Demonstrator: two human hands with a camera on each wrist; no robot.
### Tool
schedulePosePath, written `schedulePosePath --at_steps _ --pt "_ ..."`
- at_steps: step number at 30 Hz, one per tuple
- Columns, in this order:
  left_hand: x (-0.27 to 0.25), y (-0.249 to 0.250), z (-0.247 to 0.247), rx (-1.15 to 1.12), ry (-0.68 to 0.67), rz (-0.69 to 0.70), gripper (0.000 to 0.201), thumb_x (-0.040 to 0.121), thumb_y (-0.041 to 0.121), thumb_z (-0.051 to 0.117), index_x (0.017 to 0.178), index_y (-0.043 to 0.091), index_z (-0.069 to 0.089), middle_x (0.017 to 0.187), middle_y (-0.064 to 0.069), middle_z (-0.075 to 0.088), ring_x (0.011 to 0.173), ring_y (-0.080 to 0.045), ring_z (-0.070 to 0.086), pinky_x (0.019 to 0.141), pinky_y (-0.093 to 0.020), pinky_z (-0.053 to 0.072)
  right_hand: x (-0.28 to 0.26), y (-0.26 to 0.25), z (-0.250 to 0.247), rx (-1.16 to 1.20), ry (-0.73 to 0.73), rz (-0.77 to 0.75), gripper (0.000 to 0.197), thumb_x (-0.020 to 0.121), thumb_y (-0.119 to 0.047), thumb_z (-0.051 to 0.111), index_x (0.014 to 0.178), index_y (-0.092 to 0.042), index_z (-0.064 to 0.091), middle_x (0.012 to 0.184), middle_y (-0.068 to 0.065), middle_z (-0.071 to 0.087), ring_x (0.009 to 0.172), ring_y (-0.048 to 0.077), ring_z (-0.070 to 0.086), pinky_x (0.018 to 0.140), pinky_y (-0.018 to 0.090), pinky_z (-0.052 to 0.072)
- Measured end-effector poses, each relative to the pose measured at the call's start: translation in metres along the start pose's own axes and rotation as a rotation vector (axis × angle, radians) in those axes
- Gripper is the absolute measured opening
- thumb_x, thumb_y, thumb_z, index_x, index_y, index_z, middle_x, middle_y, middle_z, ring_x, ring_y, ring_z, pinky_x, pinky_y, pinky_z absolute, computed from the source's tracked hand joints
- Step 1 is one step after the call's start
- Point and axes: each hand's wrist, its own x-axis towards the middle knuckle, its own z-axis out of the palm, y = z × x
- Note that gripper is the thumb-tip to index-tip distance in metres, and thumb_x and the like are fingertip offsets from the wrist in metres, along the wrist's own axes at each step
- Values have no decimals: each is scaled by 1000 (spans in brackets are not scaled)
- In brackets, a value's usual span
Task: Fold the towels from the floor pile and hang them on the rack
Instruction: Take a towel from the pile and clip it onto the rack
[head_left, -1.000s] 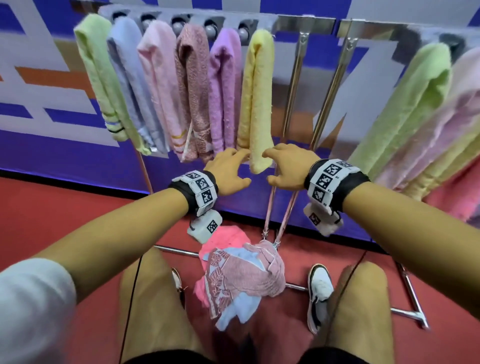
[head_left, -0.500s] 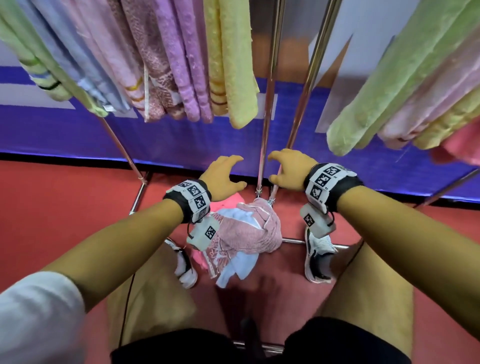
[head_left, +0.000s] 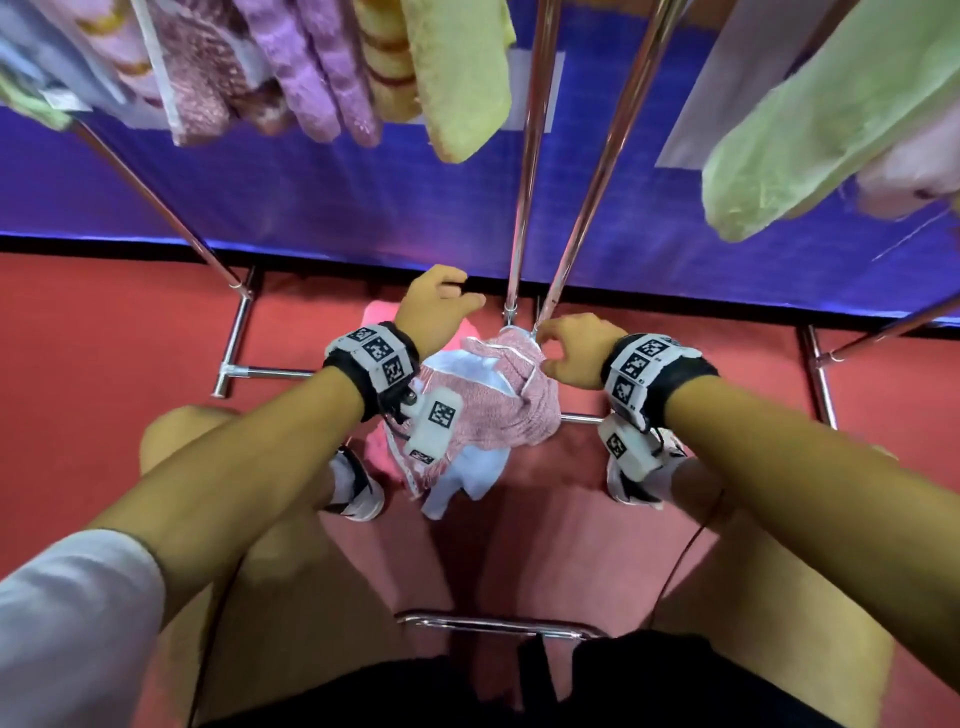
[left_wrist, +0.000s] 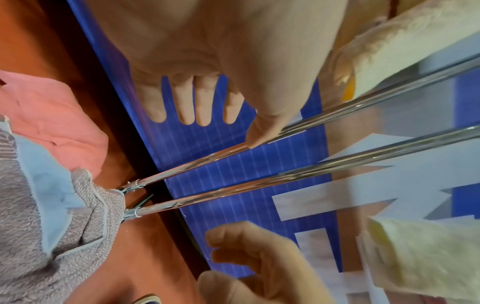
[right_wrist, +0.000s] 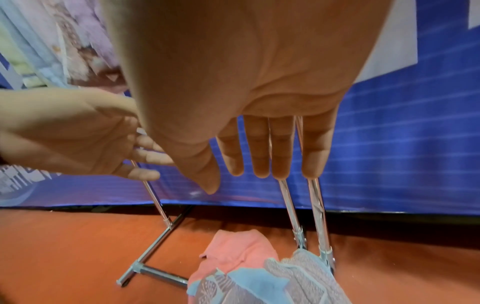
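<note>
The floor pile lies on the red floor at the foot of the rack: a mottled pink towel (head_left: 498, 395) on top, a light blue towel (head_left: 467, 478) under it, a plain pink towel (head_left: 376, 317) behind. My left hand (head_left: 457, 296) hovers over the pile's far side with spread fingers (left_wrist: 192, 102) and holds nothing. My right hand (head_left: 556, 348) hangs just above the mottled towel's right edge, and its fingers (right_wrist: 270, 152) are straight and empty. In the right wrist view the pile (right_wrist: 259, 277) sits below the fingertips, apart from them.
Two chrome rack poles (head_left: 524, 208) rise right behind the pile. Folded towels hang overhead, among them a yellow one (head_left: 457, 88) and a green one (head_left: 810, 135). My shoes (head_left: 358, 483) flank the pile. A chrome base bar (head_left: 498, 623) crosses the floor near me.
Both hands have come down from the hung yellow towel to just above the floor pile, and my view has tilted down with them. Both stay empty.
</note>
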Motion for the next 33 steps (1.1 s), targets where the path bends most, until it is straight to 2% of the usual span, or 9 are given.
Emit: schedulePosePath --at_steps 3,8,10,12,16,20,29,31,33 --pt "13 -9 6 -62 36 -18 35 84 11 74 116 4 61 104 -8 60 96 -15 57 69 0 41 20 6 21 -19 -50 5 45 85 -33 63 129 -21 57 126 11 63 117 34 57 95 36 46" --pt "26 -35 15 -204 91 -156 22 83 13 72 104 15 63 98 -4 62 88 -15 57 82 -31 48 51 15 50 -81 -102 2 38 86 -29 59 122 -17 60 120 13 64 111 35 59 87 35 47" --pt "29 -45 19 -254 93 -217 15 85 13 70 94 21 61 100 -2 62 90 -13 57 89 -35 47 62 17 62 -82 -145 -15 35 86 -25 58 120 -14 61 118 13 64 108 34 60 84 33 47" --pt "33 -52 21 -282 97 -237 15 87 9 67 93 19 58 100 -1 62 87 -7 57 88 -28 47 73 17 76 -55 -181 -29 38 86 -26 60 123 -15 60 120 11 64 109 32 60 83 29 44" --pt "38 -57 29 -311 146 -230 23 86 -4 64 102 9 53 81 1 56 67 -2 52 60 -7 40 99 12 108 16 -232 -24 44 86 -30 60 129 -20 56 125 11 63 112 31 60 90 33 47" --pt "41 -71 37 -310 170 -293 28 84 -2 67 105 10 53 83 -4 55 65 -9 50 57 -18 41 125 1 135 94 -265 17 45 85 -32 60 129 -25 56 127 11 62 115 32 58 96 35 47" --pt "44 -111 34 -296 215 -391 27 84 -1 68 104 11 54 88 -8 55 69 -15 52 56 -16 43 182 -4 185 99 -248 67 39 85 -25 61 122 -13 62 126 17 60 117 36 56 96 34 44" --pt "43 -117 34 -318 215 -412 28 85 -7 65 104 7 51 85 -11 51 65 -15 47 52 -13 40 191 -4 197 62 -257 51 47 82 -39 57 125 -19 62 137 15 52 128 37 46 107 42 40" --pt "43 -120 31 -317 222 -424 27 86 -9 63 105 5 50 81 -7 46 61 -12 42 49 -12 37 204 2 215 -11 -299 20 62 68 -52 54 126 -30 58 149 11 38 140 35 28 111 53 32"
